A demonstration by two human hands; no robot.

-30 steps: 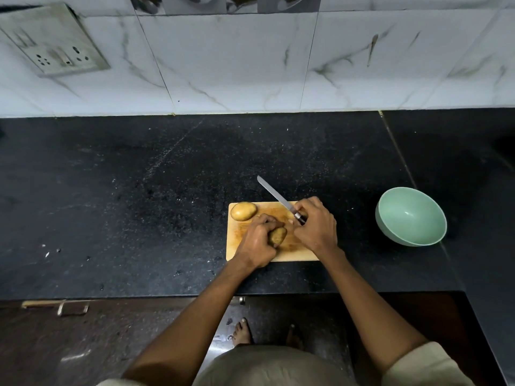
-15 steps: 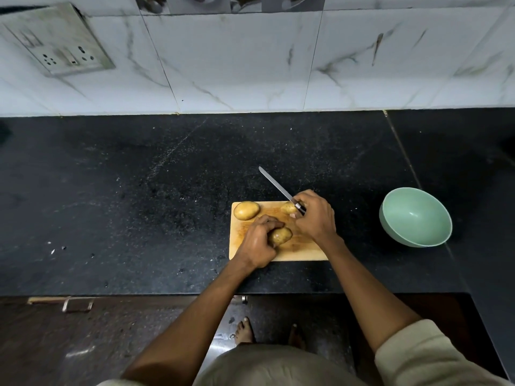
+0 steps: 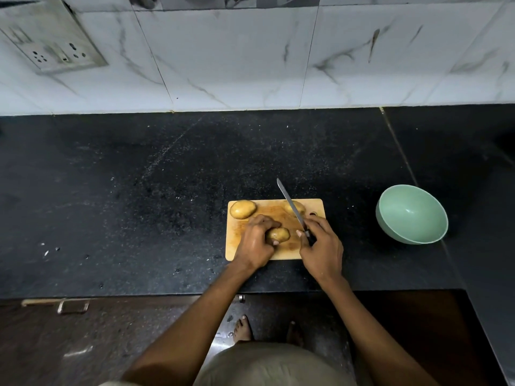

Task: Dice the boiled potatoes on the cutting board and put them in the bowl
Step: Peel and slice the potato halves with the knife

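A wooden cutting board (image 3: 235, 243) lies on the black counter. Three unpeeled potatoes are on it: one at the far left corner (image 3: 242, 209), one at the far right (image 3: 298, 207) partly behind the blade, and one in the middle (image 3: 278, 234). My left hand (image 3: 257, 242) grips the middle potato against the board. My right hand (image 3: 320, 245) holds a knife (image 3: 289, 203) by its dark handle, the blade raised and pointing away to the far left, just right of the held potato. An empty mint-green bowl (image 3: 412, 214) stands to the right of the board.
The black stone counter (image 3: 139, 204) spreads wide to the left and behind the board. A marble-tiled wall (image 3: 250, 57) with a socket plate (image 3: 53, 37) rises at the back. The counter's front edge runs just below the board, with my bare feet (image 3: 243, 328) on the floor.
My right hand has drawn the knife back toward me and closer to the middle potato, uncovering the far-right potato. My left hand still grips the middle potato.
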